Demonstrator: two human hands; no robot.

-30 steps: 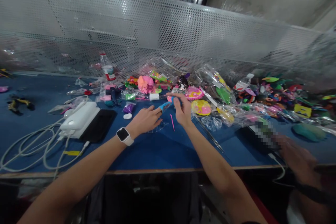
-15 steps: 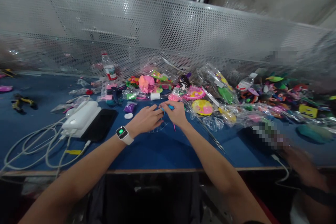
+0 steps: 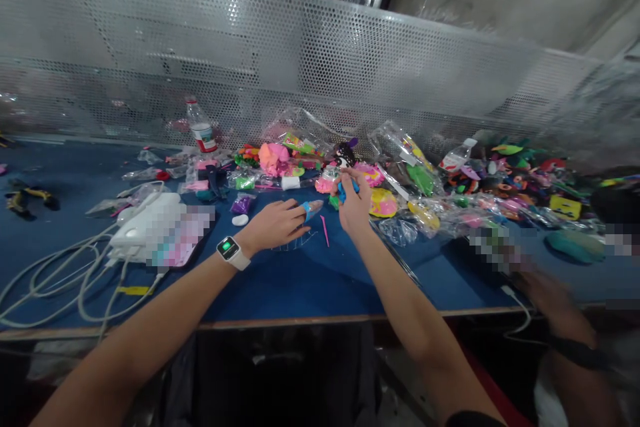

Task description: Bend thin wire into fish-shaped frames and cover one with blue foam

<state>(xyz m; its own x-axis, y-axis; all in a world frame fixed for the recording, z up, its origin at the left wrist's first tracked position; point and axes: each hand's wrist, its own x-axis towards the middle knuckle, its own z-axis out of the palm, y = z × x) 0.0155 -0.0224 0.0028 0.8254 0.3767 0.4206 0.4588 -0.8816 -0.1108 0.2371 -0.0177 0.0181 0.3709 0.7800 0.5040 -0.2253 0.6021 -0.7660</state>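
Lump of blue material point(image 3: 345, 192) sits clasped in the right hand point(image 3: 356, 208).
Left hand point(image 3: 278, 223), set apart, pinches a clear blue-streaked packet point(image 3: 313, 209) over the tabletop point(image 3: 300, 290), near a pink stick point(image 3: 325, 231).

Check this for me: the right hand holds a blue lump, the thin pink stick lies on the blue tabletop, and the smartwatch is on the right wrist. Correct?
Not quite: the smartwatch is on the left wrist, as the head view shows. The right hand does hold a blue lump, and the thin pink stick lies on the blue tabletop.
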